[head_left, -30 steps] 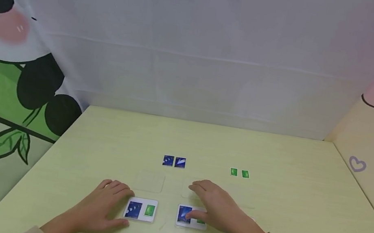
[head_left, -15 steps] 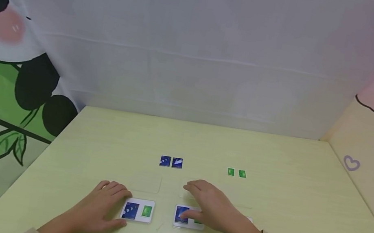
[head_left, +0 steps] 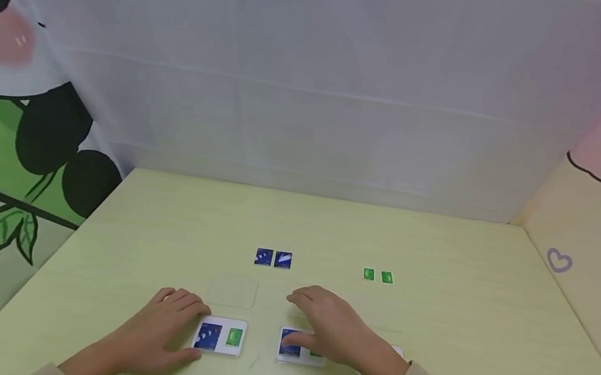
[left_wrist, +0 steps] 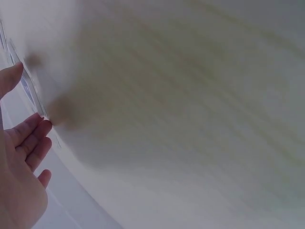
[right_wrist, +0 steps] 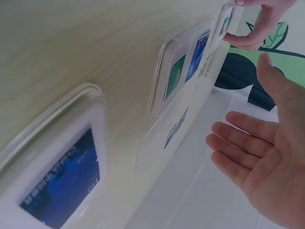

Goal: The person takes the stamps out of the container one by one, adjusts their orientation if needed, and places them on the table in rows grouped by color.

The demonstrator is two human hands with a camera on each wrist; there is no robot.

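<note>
Three clear plastic cases with white card inside lie in a row along the near part of the table. Thumb and fingertips of my left hand [head_left: 157, 333] hold the left case [head_left: 223, 338] by its near and far edges. Blue and green pictures show on its face. My right hand [head_left: 336, 331] is held over the middle case [head_left: 303, 359], fingers spread from the thumb, with nothing in it. The thumb overlaps the middle case's blue picture in the head view. The right case [right_wrist: 52, 186], with a blue picture, is mostly hidden behind my right wrist in the head view.
Beyond the cases lies a thin clear plastic plate [head_left: 232, 293]. Farther back sit two small blue picture squares [head_left: 273, 258] and two green ones [head_left: 378, 275]. A white cloth backdrop [head_left: 318, 84] closes off the table's far edge, with printed panels at both sides.
My right hand drifts slightly left over the middle case. My left hand stays at the left case. The whole head view shifts a little.
</note>
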